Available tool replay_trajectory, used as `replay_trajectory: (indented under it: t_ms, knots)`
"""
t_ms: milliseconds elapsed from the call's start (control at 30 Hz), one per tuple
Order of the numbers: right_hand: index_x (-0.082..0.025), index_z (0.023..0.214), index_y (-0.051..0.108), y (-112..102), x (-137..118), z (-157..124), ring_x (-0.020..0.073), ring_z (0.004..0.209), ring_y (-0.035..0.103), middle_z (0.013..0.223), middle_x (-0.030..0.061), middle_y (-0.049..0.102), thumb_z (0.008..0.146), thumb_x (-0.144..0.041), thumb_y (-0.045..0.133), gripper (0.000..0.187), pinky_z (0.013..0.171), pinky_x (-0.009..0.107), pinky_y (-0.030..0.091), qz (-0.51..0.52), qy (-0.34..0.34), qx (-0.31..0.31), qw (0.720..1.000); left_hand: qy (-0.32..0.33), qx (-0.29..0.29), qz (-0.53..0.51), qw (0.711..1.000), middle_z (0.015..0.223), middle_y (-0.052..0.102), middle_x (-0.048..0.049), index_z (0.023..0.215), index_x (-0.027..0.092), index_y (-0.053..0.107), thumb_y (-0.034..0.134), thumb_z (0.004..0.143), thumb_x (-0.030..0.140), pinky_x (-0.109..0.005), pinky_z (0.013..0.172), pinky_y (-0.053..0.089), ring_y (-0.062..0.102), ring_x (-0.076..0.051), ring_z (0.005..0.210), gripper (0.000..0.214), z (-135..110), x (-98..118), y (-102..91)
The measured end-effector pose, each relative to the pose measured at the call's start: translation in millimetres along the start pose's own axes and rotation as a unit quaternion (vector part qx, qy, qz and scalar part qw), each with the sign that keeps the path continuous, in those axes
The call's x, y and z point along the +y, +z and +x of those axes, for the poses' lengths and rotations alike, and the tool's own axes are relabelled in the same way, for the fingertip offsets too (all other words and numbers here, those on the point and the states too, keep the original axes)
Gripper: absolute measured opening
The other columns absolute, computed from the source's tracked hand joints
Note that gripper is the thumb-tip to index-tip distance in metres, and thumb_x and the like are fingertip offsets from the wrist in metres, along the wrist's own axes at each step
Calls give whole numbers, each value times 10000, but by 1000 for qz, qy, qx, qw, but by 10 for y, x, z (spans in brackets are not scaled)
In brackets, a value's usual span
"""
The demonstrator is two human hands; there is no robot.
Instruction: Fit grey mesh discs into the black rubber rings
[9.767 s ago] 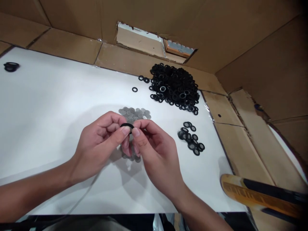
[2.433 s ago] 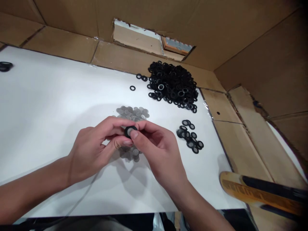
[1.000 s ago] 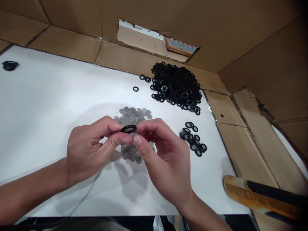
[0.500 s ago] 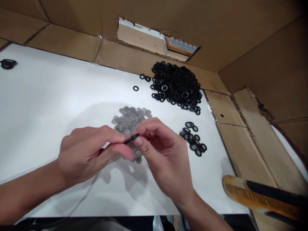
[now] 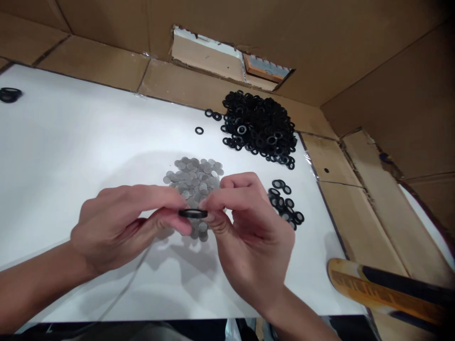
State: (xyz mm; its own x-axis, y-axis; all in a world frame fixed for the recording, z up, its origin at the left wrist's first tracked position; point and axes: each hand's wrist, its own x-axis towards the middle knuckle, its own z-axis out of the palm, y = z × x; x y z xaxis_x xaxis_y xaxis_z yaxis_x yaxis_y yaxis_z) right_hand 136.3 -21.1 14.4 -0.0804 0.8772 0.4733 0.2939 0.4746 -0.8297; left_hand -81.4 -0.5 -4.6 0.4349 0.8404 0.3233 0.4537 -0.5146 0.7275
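Between my two hands is a black rubber ring washer (image 5: 193,214), seen nearly edge-on with a greyish strip showing inside its rim. My left hand (image 5: 121,222) pinches its left edge between thumb and forefinger. Thumb and forefinger of my right hand (image 5: 252,232) close on its right edge. Below and behind it spreads a pile of small grey mesh discs (image 5: 190,175) on the white table. To the right of my right hand lies a small group of black rings with grey discs in them (image 5: 289,203).
A large heap of black rings (image 5: 263,123) sits at the back right, with a single ring (image 5: 199,130) left of it. More black rings (image 5: 10,94) lie at the far left. Cardboard walls (image 5: 227,28) border the white table (image 5: 71,132). A yellow and black tool (image 5: 369,286) is at the right edge.
The ring has turned from tilted to nearly level. My right hand has shifted right, its thumb and forefinger now gripping the ring's right edge; my left hand has moved slightly left.
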Motion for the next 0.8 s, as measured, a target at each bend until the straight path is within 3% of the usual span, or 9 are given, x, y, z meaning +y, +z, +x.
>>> replay_trajectory:
  t_ms: [33, 100, 233, 367, 467, 533, 600, 667, 800]
  knots:
    - [-264, 920, 714, 3, -8, -7, 217, 844, 564, 790, 27, 637, 925, -26, 652, 245, 617, 341, 481, -16, -20, 9, 1000, 5, -39, 8, 999, 924, 864, 93, 1120, 367, 781, 759, 910, 192, -192, 684, 665, 825, -154, 699, 275, -2, -34, -24]
    - [-258, 918, 707, 10, -26, -20, 209, 809, 550, 791, 28, 616, 913, -5, 650, 260, 594, 336, 462, -47, -46, 22, 998, -1, -40, 21, 999, 934, 866, 80, 1128, 354, 785, 742, 908, 183, -190, 631, 652, 831, -172, 724, 282, -2, -49, -25]
    - [-263, 949, 684, 18, -46, -39, 216, 814, 564, 801, 26, 603, 923, -28, 655, 238, 613, 351, 464, -86, -54, 23, 995, -4, 60, 43, 997, 805, 844, 110, 1027, 355, 764, 741, 898, 163, -179, 690, 655, 803, -138, 630, 232, 16, 76, 103]
    - [-241, 1008, 635, 17, -51, -42, 197, 894, 586, 907, 30, 631, 942, -19, 608, 233, 690, 345, 500, -83, -58, 12, 995, 9, 133, 39, 990, 810, 841, 103, 1046, 371, 751, 719, 943, 224, -189, 701, 650, 823, -154, 713, 183, 24, 96, 149]
    - [-232, 1009, 603, 15, -56, -40, 188, 897, 581, 941, 35, 616, 956, -22, 568, 219, 711, 341, 511, -88, -49, 0, 995, -2, 33, 12, 999, 947, 863, 53, 1098, 352, 771, 739, 940, 268, -194, 622, 650, 832, -180, 725, 182, 20, -8, 93]
    - [-231, 1006, 589, 18, -56, -41, 191, 901, 576, 953, 41, 600, 960, -40, 558, 199, 717, 346, 517, -95, -43, -12, 995, 2, 8, -5, 1000, 958, 862, 36, 1067, 330, 775, 749, 929, 250, -196, 604, 648, 835, -190, 750, 161, 21, -42, 80]
    - [-230, 1007, 579, 25, -52, -43, 196, 905, 571, 957, 45, 586, 960, -55, 550, 184, 720, 352, 521, -99, -40, -16, 994, 4, 30, -19, 999, 905, 849, 42, 1044, 314, 748, 708, 961, 222, -180, 560, 628, 815, -158, 684, 130, 26, -8, 114]
    - [-232, 1006, 571, 35, -45, -46, 195, 888, 566, 954, 44, 577, 962, -68, 546, 171, 702, 352, 516, -97, -35, -20, 994, 10, 109, -51, 993, 853, 822, 44, 1041, 290, 698, 654, 995, 205, -198, 592, 646, 789, -137, 626, 106, 35, 76, 180]
    - [-233, 991, 570, 47, -45, -47, 182, 826, 558, 937, 37, 573, 999, -107, 530, 133, 642, 341, 492, -52, 1, -26, 998, 20, 104, -72, 992, 779, 787, 71, 997, 294, 648, 619, 988, 108, -207, 570, 629, 761, -121, 595, 188, 52, 216, 282]
